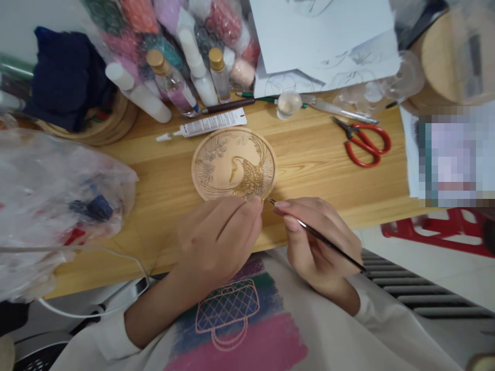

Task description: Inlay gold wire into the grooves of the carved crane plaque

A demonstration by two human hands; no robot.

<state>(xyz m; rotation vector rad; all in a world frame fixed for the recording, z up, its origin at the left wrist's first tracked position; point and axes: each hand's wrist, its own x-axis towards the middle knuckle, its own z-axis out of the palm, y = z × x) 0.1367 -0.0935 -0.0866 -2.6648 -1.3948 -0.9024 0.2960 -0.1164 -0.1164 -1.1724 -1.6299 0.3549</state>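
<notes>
A round wooden plaque lies flat on the table, bearing a crane-like bird in line drawing. Gold outlines follow the bird's neck, body and part of a wing. My left hand rests over the plaque's lower edge, thumb and fingers pinched together; what they hold is hidden. Between my right thumb and fingers is a slim dark tool, its metal tip pointing at the plaque's lower right rim. A little gold line shows between that tip and the left fingertips. My right hand is closed around the tool, just right of the left.
Behind the plaque lie a white glue tube, a small white cup and bottles. Red-handled scissors are at right, near paper sheets. A clear plastic bag covers the left side.
</notes>
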